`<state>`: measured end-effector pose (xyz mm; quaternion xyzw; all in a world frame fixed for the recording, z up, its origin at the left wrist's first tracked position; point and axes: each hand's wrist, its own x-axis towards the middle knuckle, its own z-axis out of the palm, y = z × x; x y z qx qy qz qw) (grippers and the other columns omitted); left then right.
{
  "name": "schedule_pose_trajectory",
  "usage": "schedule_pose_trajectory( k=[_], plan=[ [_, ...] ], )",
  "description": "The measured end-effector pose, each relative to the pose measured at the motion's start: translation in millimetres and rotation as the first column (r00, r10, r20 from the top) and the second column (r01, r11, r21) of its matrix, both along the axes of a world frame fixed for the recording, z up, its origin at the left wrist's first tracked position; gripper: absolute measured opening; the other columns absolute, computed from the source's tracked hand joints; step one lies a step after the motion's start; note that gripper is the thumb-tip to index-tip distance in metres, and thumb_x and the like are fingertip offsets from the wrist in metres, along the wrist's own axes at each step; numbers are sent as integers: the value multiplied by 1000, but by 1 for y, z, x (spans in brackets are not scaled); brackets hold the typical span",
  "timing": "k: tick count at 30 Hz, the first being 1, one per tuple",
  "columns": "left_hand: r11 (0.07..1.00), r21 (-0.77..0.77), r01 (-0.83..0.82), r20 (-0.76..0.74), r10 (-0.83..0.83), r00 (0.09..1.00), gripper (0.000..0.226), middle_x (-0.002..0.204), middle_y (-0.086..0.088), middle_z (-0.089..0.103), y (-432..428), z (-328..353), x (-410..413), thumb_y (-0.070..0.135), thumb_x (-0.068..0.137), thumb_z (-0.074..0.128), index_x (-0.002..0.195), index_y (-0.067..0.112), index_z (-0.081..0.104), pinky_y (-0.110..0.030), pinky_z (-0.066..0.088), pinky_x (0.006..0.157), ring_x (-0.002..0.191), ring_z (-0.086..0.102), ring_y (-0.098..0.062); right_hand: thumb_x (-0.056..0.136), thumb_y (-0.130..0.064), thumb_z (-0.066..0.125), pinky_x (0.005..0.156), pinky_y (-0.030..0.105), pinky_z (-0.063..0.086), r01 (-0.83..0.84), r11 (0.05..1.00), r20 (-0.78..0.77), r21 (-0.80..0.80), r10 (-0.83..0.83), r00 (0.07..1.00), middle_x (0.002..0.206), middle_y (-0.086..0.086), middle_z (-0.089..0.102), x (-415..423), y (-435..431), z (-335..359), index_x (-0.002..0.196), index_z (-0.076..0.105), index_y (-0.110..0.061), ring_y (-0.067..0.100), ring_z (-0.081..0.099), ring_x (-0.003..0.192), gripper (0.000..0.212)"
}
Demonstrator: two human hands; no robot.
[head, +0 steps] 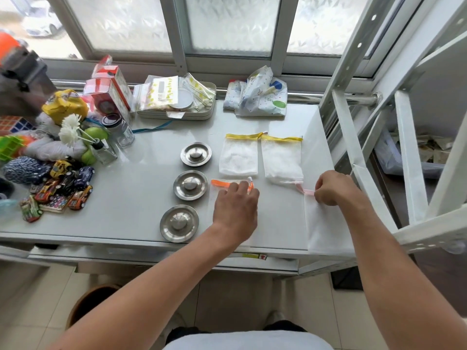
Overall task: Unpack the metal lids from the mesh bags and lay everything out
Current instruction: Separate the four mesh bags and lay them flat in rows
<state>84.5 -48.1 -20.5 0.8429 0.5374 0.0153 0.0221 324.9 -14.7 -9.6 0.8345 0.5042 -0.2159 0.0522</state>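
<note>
Three lids (189, 185) lined up mid-table (141, 198); left hand (235, 205) flat, flattening orange bag (222, 184); right hand (333, 188) pinching pink bag (326, 223) straight at right edge.

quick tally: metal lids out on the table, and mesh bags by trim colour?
Metal lids: 3, at and
Yellow-trim mesh bags: 2, at and
Orange-trim mesh bag: 1, under the left hand
Pink-trim mesh bag: 1, at the right hand
Total: 7
</note>
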Motion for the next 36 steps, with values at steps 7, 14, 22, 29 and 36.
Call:
schedule_pose_trajectory(
  k=[7,14,22,29,36],
  plan=[
    [970,-177,166,225,-125,966,38,127,-8,60,0,-16,43,38,94,49,123,15,59,-44,41,96,121,47,-30,79,-29,72,79,32,50,-90,995,-232,-34,80,970,86,5,70,3,-17,6,72,71,-23,25,58,100,9],
    [893,-449,26,571,265,777,47,107,-6,69,-2,-12,59,37,89,62,130,18,51,-40,51,87,101,63,-25,86,-16,70,63,27,41,-188,979,-521,79,202,829,77,2,63,-13,-26,20,83,67,-9,16,54,71,7],
    [936,-352,-6,670,257,696,47,120,-5,59,-7,-2,58,44,87,65,126,19,59,-31,49,89,109,58,-20,81,-11,68,59,32,52,30,996,-515,85,18,857,77,14,67,-23,-27,38,84,67,-2,23,66,67,9],
    [574,-661,483,750,530,396,28,108,-3,71,-11,12,71,29,93,64,116,14,67,-25,57,74,91,71,-15,82,-32,66,77,48,61,301,947,-690,112,-144,710,83,22,73,-38,-14,56,86,68,1,34,74,69,33],
    [600,-797,-62,501,717,485,42,104,-5,64,-2,-5,54,17,79,67,118,14,52,-35,55,79,94,63,-23,83,-21,64,82,31,46,204,954,-400,222,-102,911,111,10,69,-19,-19,19,107,68,-12,25,62,100,26]
  ],
)
